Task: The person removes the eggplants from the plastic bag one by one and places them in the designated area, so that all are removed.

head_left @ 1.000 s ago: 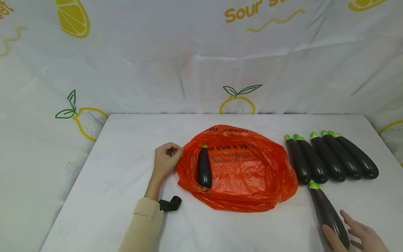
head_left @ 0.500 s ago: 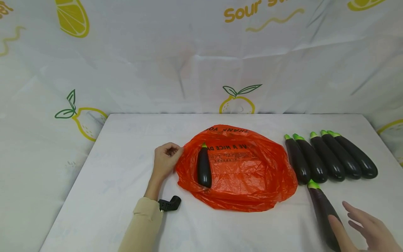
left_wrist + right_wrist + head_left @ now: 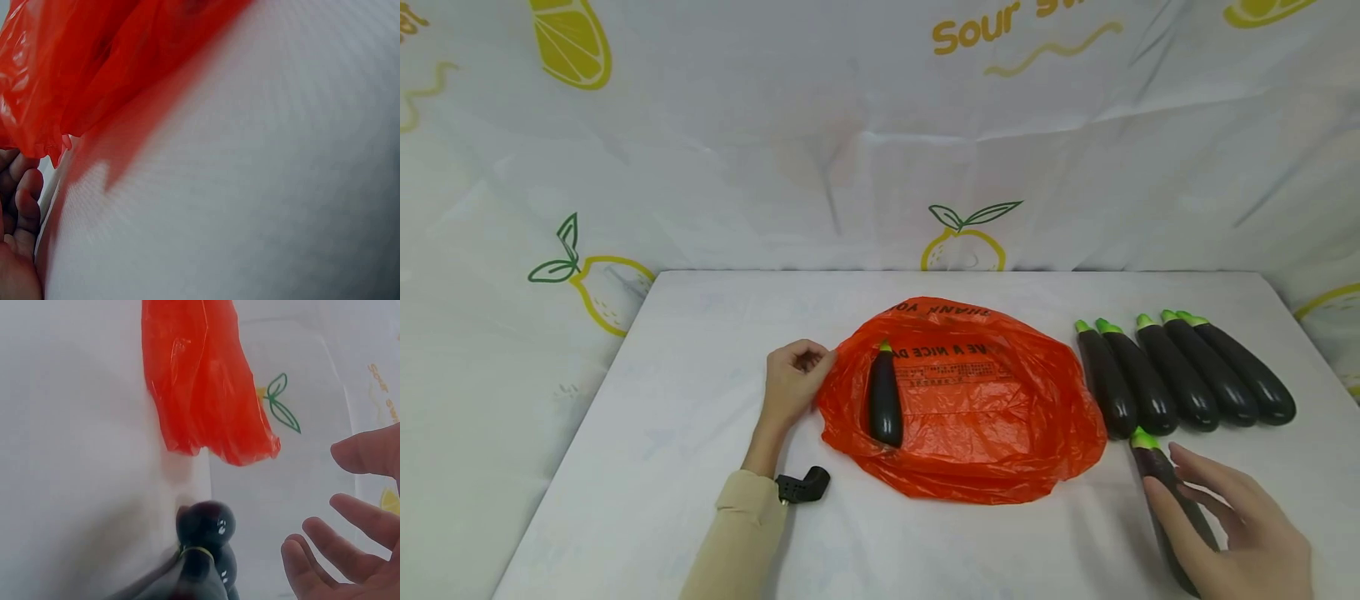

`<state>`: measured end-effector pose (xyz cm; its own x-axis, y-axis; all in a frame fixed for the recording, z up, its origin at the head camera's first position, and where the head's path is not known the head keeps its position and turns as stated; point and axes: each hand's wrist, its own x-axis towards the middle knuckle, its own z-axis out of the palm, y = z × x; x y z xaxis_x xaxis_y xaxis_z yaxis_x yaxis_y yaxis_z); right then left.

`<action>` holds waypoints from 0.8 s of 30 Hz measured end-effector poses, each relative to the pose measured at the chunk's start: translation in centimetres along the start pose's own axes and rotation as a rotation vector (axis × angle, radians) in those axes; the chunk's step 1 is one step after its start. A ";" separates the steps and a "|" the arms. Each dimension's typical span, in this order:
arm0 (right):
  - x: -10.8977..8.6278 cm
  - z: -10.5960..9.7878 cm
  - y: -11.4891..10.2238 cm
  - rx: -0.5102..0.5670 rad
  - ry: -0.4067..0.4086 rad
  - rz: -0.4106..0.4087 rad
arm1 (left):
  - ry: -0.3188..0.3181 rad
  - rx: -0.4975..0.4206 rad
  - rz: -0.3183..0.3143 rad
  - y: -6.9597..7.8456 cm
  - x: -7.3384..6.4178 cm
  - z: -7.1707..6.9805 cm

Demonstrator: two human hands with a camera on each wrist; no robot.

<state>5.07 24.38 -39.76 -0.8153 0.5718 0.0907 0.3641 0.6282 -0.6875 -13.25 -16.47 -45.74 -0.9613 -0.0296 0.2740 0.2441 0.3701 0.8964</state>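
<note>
In the head view my left hand (image 3: 793,383) pinches the left rim of a red plastic bag (image 3: 970,425) lying spread with its mouth upward. Its bunched film (image 3: 94,69) hangs beside my curled fingers (image 3: 28,194) in the left wrist view. One eggplant (image 3: 886,404) lies inside the bag at the left. My right hand (image 3: 1247,533) is over a single eggplant (image 3: 1154,462) at the front right, thumb to its left and fingers to its right. From the right wrist, these fingers (image 3: 344,550) look spread apart, with the eggplant (image 3: 197,578) below left.
Several more eggplants (image 3: 1180,375) lie side by side right of the bag, green stems pointing away. The white table (image 3: 715,317) meets a lemon-print cloth (image 3: 737,150) behind. A black wrist device (image 3: 805,485) sits at my left cuff.
My right hand has moved forward and left along the single eggplant, toward its stem end. The left hand and the bag stay where they were.
</note>
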 end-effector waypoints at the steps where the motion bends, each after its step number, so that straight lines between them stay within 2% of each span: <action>1: 0.1 0.0 -0.3 0.016 -0.005 -0.022 | -0.002 -0.001 0.002 0.0 0.0 0.0; 8: 0.4 0.0 -1.9 0.051 -0.095 -0.156 | 0.001 -0.002 0.001 -0.1 0.0 0.0; 17: 1.2 0.7 -3.2 0.121 -0.133 -0.345 | 0.000 -0.009 0.009 -0.1 -0.1 -0.1; 24: 1.3 1.2 -4.9 0.137 -0.177 -0.421 | 0.003 0.009 0.011 -0.2 -0.1 -0.1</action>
<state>1.68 21.40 -37.08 -0.9478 0.1765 0.2656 -0.0671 0.7039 -0.7072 -13.22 -16.62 -45.89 -0.9581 -0.0279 0.2849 0.2536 0.3791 0.8899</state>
